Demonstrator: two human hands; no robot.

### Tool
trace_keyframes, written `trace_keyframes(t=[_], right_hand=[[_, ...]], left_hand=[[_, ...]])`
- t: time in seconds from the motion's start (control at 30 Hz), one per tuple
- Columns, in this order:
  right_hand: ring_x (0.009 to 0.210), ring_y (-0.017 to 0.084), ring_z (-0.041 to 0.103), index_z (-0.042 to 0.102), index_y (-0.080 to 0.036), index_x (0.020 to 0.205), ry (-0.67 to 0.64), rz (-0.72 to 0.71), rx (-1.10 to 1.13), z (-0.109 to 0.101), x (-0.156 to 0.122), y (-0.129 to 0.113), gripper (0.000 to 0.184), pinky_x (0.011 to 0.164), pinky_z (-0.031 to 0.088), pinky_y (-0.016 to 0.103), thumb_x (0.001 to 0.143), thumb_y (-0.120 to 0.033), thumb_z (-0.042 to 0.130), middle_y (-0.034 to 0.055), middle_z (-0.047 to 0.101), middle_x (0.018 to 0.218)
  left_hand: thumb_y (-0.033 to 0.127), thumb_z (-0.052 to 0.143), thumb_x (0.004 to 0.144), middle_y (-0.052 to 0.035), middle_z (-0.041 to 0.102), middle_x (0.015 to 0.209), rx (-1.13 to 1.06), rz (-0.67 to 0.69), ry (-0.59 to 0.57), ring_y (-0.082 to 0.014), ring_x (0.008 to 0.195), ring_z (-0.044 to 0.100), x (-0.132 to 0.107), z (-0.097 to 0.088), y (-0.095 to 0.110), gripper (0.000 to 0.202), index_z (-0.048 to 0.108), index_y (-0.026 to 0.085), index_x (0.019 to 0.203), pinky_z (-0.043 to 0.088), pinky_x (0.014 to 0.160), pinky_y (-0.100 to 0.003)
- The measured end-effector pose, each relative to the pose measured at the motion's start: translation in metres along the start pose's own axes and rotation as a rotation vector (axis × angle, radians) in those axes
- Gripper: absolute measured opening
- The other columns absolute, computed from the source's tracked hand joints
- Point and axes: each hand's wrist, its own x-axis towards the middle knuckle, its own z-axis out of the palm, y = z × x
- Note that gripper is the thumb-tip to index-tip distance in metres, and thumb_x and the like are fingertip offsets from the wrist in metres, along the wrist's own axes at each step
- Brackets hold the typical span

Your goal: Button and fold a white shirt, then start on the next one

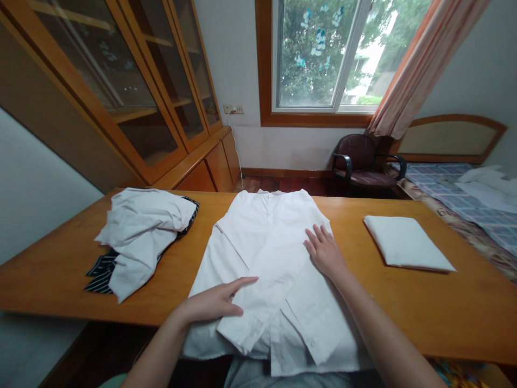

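A white long-sleeved shirt lies spread on the wooden table, its collar end at the far edge. Both sleeves are laid over the front, cuffs toward me, and the hem hangs over the near edge. My left hand rests on the lower left of the shirt by a sleeve, thumb and fingers apart. Flat on the shirt's upper right side lies my right hand, fingers spread. Neither hand grips the cloth.
A rumpled white garment lies over black striped cloth on the left of the table. A folded white garment sits at the right. Beyond are a glass-door cabinet, an armchair and a bed.
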Motion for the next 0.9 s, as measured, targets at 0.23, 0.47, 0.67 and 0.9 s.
trace_keyframes(t=[0.23, 0.47, 0.67, 0.9], right_hand=[[0.152, 0.031, 0.019, 0.041, -0.026, 0.151, -0.034, -0.012, -0.016, -0.001, -0.016, -0.001, 0.056, 0.120, 0.020, 0.054, 0.103, -0.052, 0.031, 0.0068, 0.029, 0.163], [0.152, 0.029, 0.018, 0.040, -0.029, 0.152, -0.034, -0.036, -0.022, 0.000, -0.039, 0.004, 0.055, 0.120, 0.018, 0.055, 0.102, -0.051, 0.032, 0.0049, 0.026, 0.164], [0.151, 0.029, 0.021, 0.041, -0.030, 0.151, -0.015, -0.057, -0.027, -0.004, -0.065, 0.006, 0.054, 0.120, 0.020, 0.057, 0.101, -0.051, 0.033, 0.0047, 0.028, 0.163], [0.148, 0.030, 0.029, 0.046, -0.029, 0.148, 0.005, -0.108, -0.041, -0.011, -0.099, 0.004, 0.054, 0.117, 0.027, 0.055, 0.100, -0.052, 0.036, 0.0056, 0.035, 0.160]], left_hand=[[0.049, 0.059, 0.087, 0.0022, 0.060, 0.078, 0.320, -0.030, 0.379, -0.0174, 0.071, 0.059, 0.020, -0.027, -0.001, 0.065, 0.045, 0.028, 0.147, 0.045, 0.068, -0.025], [0.036, 0.044, 0.098, -0.0112, 0.054, 0.145, 0.738, 0.265, 0.749, -0.0268, 0.141, 0.040, 0.095, -0.038, -0.006, 0.045, 0.055, 0.021, 0.139, 0.028, 0.120, -0.047], [0.041, 0.045, 0.099, -0.0068, 0.039, 0.158, 0.838, 0.188, 0.738, -0.0272, 0.149, 0.029, 0.096, -0.014, -0.029, 0.049, 0.048, 0.028, 0.146, 0.019, 0.123, -0.053], [0.042, 0.046, 0.098, -0.0052, 0.037, 0.159, 0.774, 0.150, 0.735, -0.0287, 0.149, 0.028, 0.064, 0.019, -0.032, 0.051, 0.046, 0.029, 0.148, 0.018, 0.123, -0.053]])
